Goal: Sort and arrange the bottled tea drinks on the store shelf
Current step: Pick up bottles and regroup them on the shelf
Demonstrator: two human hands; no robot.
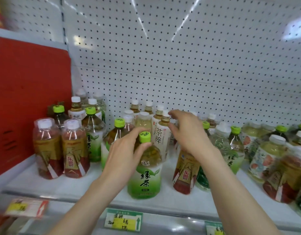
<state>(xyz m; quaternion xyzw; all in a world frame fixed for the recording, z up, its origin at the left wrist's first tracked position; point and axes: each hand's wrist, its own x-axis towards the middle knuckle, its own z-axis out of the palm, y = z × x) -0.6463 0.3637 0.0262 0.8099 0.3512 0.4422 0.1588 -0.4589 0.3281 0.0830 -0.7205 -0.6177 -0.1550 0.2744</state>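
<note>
A green-tea bottle with a lime cap and green label stands near the shelf's front edge. My left hand grips its neck just under the cap. My right hand hovers higher, fingers loosely spread over a red-and-gold labelled bottle, reaching toward a white-labelled tea bottle; it holds nothing. Two red-and-gold bottles stand at the front left, with lime-capped green-tea bottles behind them. Several white-capped bottles line the back.
A red panel walls off the shelf's left side. White pegboard forms the back. More mixed bottles, including floral-labelled ones, crowd the right. Price tags hang on the white shelf's front rail.
</note>
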